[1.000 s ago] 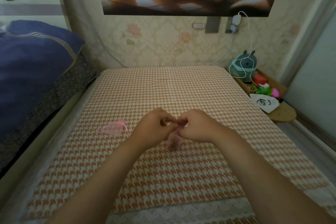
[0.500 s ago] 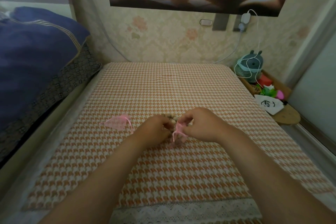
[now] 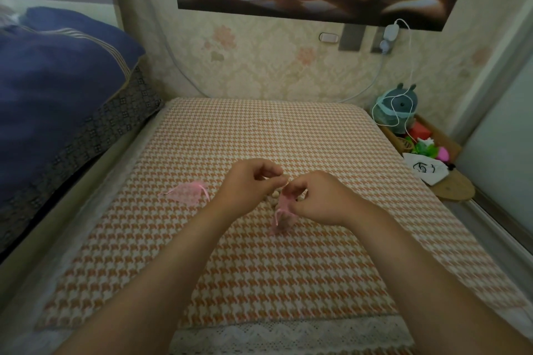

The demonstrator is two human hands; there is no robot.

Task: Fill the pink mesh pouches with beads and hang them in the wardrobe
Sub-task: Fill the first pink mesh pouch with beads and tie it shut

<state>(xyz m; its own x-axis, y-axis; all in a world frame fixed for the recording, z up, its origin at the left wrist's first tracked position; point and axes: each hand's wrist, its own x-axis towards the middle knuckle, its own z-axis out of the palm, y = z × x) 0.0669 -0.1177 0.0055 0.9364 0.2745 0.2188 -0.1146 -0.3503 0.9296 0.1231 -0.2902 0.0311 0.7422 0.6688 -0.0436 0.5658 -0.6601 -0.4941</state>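
Observation:
A pink mesh pouch (image 3: 283, 215) hangs over the middle of the houndstooth cloth (image 3: 259, 268), its mouth up and its bottom touching the cloth. My right hand (image 3: 314, 199) pinches the pouch's top edge. My left hand (image 3: 251, 186) has curled fingers pinching something small at the pouch's mouth, possibly a bead or the rim; I cannot tell which. A few pale beads (image 3: 274, 196) lie on the cloth just behind the pouch, partly hidden by my hands. A second pink mesh pouch (image 3: 187, 193) lies flat to the left.
A blue quilt (image 3: 57, 89) is piled on the left. At the right edge, a wooden shelf (image 3: 452, 190) holds a teal gadget (image 3: 398, 108), small toys and a white printed bag (image 3: 425, 170). A white cable (image 3: 403, 66) hangs from the wall plug.
My hands dipped to the cloth by the beads, then came apart slightly; the pouch now hangs lower from my right hand with its ribbon dangling. The camera view shifted a little.

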